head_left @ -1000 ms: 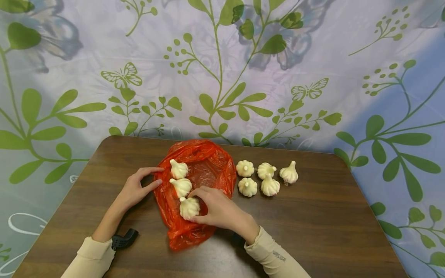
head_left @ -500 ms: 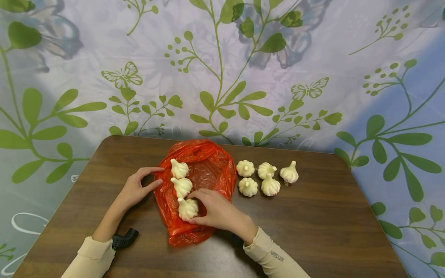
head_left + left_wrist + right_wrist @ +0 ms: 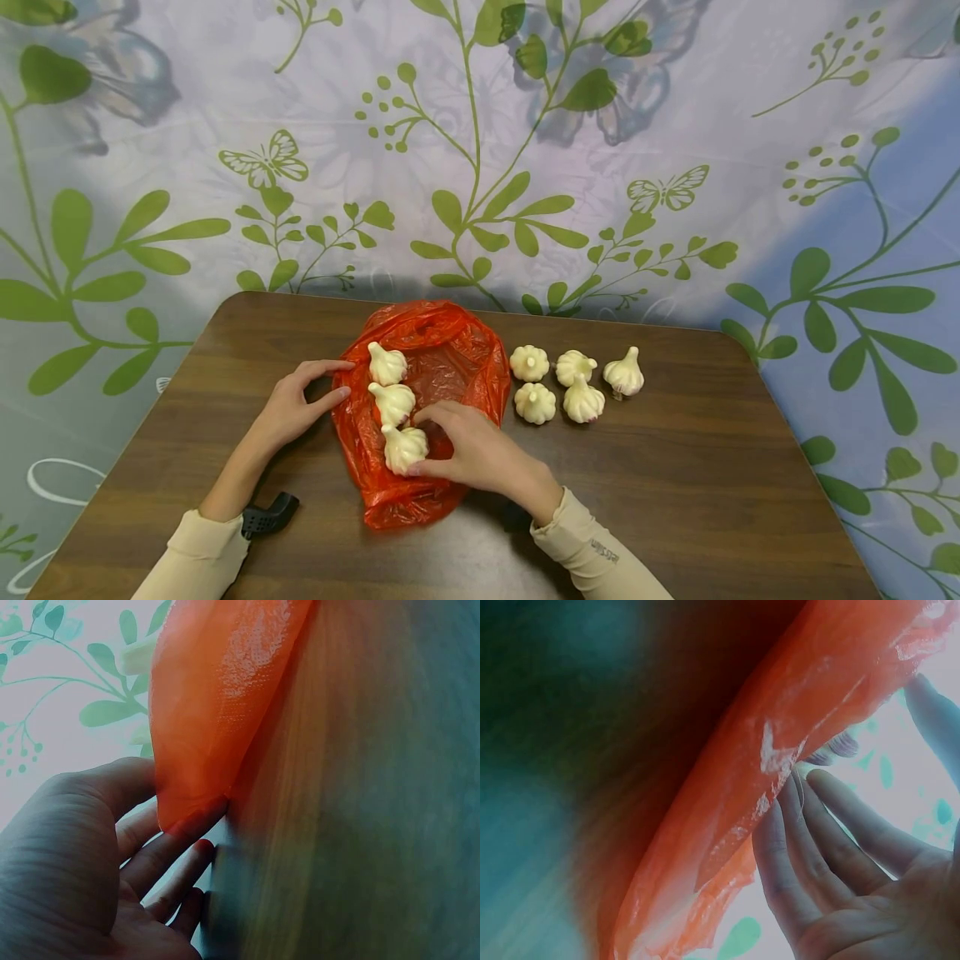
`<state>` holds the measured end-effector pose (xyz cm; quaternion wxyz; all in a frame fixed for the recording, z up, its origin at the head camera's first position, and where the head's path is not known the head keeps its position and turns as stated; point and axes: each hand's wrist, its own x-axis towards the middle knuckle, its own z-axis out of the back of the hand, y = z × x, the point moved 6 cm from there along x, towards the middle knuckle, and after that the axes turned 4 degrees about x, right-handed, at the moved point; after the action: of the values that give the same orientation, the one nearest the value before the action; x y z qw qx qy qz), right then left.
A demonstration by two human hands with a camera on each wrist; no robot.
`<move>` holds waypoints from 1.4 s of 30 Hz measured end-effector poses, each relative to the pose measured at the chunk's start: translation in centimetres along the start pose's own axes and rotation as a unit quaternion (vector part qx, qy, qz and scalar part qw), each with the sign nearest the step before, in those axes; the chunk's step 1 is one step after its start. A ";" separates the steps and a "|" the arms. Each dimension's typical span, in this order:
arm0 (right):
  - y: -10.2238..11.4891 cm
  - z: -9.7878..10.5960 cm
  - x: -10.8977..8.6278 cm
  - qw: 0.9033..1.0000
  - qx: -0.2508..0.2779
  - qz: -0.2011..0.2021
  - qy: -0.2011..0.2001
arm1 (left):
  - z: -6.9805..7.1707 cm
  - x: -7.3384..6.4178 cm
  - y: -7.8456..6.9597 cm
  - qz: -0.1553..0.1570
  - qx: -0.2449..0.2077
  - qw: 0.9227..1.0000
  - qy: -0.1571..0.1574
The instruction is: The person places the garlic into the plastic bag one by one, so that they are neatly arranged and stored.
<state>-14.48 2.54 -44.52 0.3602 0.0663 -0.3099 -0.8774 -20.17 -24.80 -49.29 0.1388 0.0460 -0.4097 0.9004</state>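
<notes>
In the head view a red plastic bag [image 3: 450, 375] lies spread on the table. On its left part, three garlic bulbs form a column: a far bulb [image 3: 387, 365], a middle bulb [image 3: 393, 404] and a near bulb [image 3: 406, 450]. My right hand [image 3: 480, 450] is just right of the near bulb, thumb tip at its lower edge, index finger lifted off it. Straight fingers [image 3: 840, 840] show beside the bag in the right wrist view. My left hand [image 3: 292, 408] touches the bag's left edge with relaxed fingers; the left wrist view shows its fingers [image 3: 176, 840] along the red plastic.
Right of the bag, several more garlic bulbs [image 3: 536, 403] stand grouped on the brown wooden table [image 3: 675, 483], with one bulb [image 3: 624, 372] at the group's right end. A patterned curtain [image 3: 480, 167] hangs behind the far table edge.
The near bulb has shifted slightly left on the bag, and my right hand's fingers have spread away from it. My left hand stays in place.
</notes>
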 end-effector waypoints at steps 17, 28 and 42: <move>-0.1 2.8 -1.1 0.998 0.023 0.000 -0.062 | 0.2 0.2 -0.2 -0.001 0.000 1.000 -0.002; -0.8 6.7 -3.5 0.992 0.017 -0.010 -0.121 | 0.5 0.2 -0.3 -0.001 0.004 1.000 -0.001; -2.2 9.8 -5.5 0.981 0.014 -0.019 -0.191 | 0.6 0.6 0.0 0.000 0.001 1.000 0.004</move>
<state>-15.10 12.36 -38.60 0.2769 -0.0921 -0.3841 -0.8760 -20.79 -25.13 -48.80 0.1406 0.0424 -0.4081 0.9011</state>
